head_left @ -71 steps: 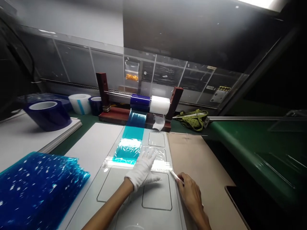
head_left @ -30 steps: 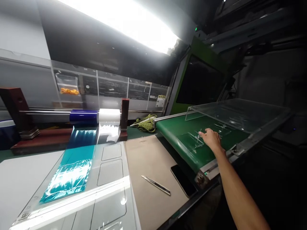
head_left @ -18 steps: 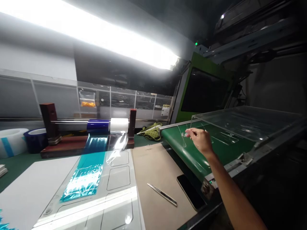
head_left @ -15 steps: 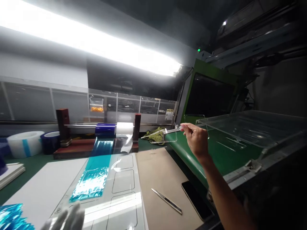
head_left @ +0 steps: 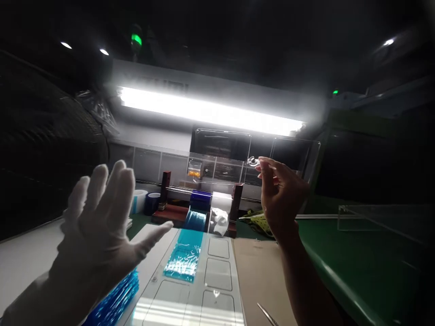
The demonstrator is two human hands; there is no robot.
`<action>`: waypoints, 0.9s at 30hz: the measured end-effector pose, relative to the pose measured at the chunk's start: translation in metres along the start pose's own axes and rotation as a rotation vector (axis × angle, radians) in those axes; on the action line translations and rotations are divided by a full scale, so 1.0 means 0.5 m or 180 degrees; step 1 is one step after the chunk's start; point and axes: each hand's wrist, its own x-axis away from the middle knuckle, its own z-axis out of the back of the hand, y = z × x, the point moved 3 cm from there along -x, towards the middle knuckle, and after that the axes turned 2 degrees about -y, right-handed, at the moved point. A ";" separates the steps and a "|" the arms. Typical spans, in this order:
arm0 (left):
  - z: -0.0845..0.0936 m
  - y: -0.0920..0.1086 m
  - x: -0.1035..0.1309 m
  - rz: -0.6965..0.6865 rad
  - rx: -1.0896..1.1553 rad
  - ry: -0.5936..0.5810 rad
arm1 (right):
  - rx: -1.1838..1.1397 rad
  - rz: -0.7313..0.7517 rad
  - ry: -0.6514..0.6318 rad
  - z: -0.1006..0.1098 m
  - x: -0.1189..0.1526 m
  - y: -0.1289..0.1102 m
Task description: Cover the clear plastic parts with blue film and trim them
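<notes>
My right hand is bare and raised, its fingertips pinching the small curled middle piece of a clear plastic moulding. Thin rectangular panels of the moulding reach out to both sides of the hand, upright below the lamp. On the left, my left hand wears a white glove and is held up with fingers spread, touching nothing. Between the hands, a strip of blue film runs down from a blue film roll onto a white sheet with printed outlines.
A white roll shares the rod of the wooden stand. On the right lies a green conveyor belt with a clear box. Crumpled blue film lies below my left hand. A metal pen-like tool rests on brown board.
My right hand has lifted from above the green belt, with the clear moulding now raised toward the lamp. My left hand has come up from the bottom edge. The view has swung left.
</notes>
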 end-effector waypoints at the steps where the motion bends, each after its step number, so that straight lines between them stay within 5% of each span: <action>1: 0.011 0.002 -0.010 -0.0141 -0.0159 0.0049 | -0.0053 0.0001 0.0011 -0.003 -0.004 -0.011; 12: 0.059 0.019 -0.081 -0.0412 -0.0549 0.0059 | -0.0185 0.0322 0.0060 0.003 0.001 -0.085; 23: 0.012 0.099 -0.147 -0.1162 -0.0544 -0.0043 | -0.0248 0.0746 -0.0056 -0.003 0.026 -0.143; 27: -0.016 0.082 -0.139 -0.1015 -0.0666 -0.0007 | -0.0488 0.0765 -0.0321 0.002 0.045 -0.146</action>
